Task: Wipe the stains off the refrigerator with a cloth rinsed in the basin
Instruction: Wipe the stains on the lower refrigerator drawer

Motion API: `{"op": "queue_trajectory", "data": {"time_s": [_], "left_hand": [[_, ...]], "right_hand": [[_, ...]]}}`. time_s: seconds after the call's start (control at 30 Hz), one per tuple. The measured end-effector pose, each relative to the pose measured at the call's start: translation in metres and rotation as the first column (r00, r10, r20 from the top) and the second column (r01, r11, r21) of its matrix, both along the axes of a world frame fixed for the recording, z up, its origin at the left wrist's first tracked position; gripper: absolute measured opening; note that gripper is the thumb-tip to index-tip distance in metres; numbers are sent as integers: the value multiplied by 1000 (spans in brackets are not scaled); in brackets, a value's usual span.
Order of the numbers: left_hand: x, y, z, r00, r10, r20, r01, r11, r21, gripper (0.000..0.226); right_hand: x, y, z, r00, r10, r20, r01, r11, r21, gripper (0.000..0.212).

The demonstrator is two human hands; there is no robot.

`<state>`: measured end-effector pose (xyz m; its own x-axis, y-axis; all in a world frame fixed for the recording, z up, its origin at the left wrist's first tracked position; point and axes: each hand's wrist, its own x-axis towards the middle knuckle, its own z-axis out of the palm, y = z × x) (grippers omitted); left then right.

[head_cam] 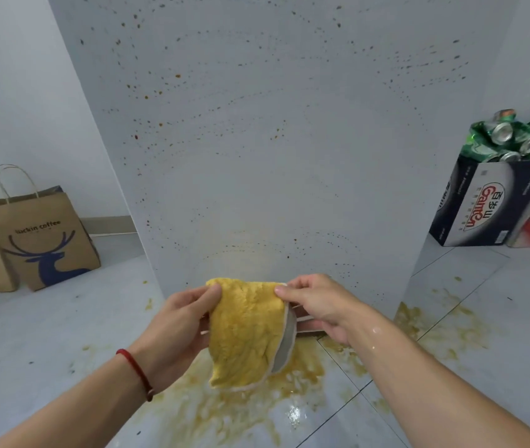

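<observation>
A pale grey refrigerator side (273, 140) fills the middle of the view, speckled with brown stain spots in curved lines. In front of its lower edge I hold a yellow cloth (246, 331) with a grey backing, hanging down and spread between both hands. My left hand (179, 321) pinches its upper left corner with the thumb on top. My right hand (318, 305) pinches the upper right corner. My right forearm is wet. No basin is in view.
A yellow-brown spill (250, 399) spreads over the tiled floor below the cloth and to the right. Two brown paper bags (43, 237) stand at the left wall. A dark box (487, 205) full of crushed green cans stands at the right.
</observation>
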<state>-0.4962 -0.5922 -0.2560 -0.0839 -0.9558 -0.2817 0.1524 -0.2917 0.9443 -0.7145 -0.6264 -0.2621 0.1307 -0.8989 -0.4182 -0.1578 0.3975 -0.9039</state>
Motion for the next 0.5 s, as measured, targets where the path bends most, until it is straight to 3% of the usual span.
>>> {"op": "queue_trajectory", "data": {"time_s": [0.17, 0.33, 0.5], "left_hand": [[7, -3, -16, 997, 10, 81, -11, 1000, 14, 32], [6, -1, -13, 984, -1, 180, 14, 998, -69, 18], [12, -8, -10, 970, 59, 238, -30, 992, -125, 19]], "right_hand": [[-7, -4, 5, 1000, -5, 12, 6, 999, -40, 11], [-14, -7, 4, 1000, -2, 31, 5, 996, -89, 10], [-19, -7, 10, 996, 12, 91, -5, 998, -67, 6]]}}
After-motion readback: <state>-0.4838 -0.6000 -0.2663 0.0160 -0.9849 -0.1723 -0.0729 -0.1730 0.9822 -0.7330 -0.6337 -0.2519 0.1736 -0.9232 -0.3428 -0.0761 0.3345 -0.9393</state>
